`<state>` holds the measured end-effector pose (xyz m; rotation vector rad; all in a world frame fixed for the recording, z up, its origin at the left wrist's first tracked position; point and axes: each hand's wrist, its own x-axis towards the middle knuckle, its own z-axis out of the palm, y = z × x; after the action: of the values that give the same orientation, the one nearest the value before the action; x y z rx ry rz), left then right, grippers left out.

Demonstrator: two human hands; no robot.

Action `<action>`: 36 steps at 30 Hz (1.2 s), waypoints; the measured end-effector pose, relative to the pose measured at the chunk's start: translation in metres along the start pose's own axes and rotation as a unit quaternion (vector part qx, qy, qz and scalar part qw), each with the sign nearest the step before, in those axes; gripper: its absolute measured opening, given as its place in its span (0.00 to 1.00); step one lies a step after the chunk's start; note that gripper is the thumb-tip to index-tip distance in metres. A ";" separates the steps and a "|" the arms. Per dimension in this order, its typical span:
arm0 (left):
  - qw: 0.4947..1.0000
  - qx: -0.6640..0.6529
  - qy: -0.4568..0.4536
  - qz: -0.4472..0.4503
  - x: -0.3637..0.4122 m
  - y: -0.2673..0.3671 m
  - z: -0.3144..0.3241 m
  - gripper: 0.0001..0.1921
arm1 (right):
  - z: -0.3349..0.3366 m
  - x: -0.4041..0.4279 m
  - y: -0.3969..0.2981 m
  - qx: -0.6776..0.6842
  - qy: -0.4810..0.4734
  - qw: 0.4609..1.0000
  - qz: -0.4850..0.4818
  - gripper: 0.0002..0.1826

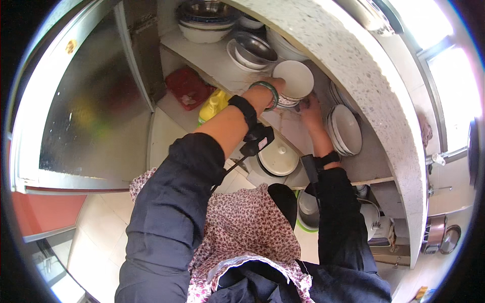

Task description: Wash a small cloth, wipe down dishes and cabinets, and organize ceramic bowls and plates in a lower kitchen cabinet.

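Note:
A stack of white bowls (293,79), some with a patterned outside, stands on the cupboard shelf between my two hands. My left hand (274,86), with a green bangle at the wrist, grips the stack's left side. At its lower right side is my right hand (310,108), its fingertips against the lower bowls. Parts of the fingers of both hands are hidden. Behind the stack are a metal bowl (256,47) set in white dishes and a larger white bowl (286,45). White plates (346,130) lean in a pile to the right of my right hand.
Large bowls (206,32) fill the back left of the shelf. Below stand a yellow jug (215,104), a red plastic item (187,87) and a lidded pot (278,157). The stone countertop (363,68) curves above my hands; an open cupboard door (98,106) is at left.

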<state>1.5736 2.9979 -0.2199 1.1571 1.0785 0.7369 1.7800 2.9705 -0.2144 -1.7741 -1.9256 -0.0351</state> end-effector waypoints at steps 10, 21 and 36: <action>0.984 -0.143 0.101 0.037 -0.011 -0.015 0.015 0.19 | -0.005 0.004 -0.032 -0.016 -0.053 0.998 -0.042 0.28; 0.969 -0.215 -0.026 0.118 -0.100 -0.057 -0.014 0.26 | 0.003 0.065 0.018 -0.065 -0.075 0.995 -0.005 0.27; 0.945 -0.327 0.009 0.027 -0.257 -0.160 -0.040 0.26 | 0.003 0.188 0.096 -0.189 -0.031 0.981 0.025 0.25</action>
<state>1.4373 2.7373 -0.3031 0.6094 0.7263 1.0503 1.8667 3.1592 -0.1752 -2.0861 -2.0189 -0.3541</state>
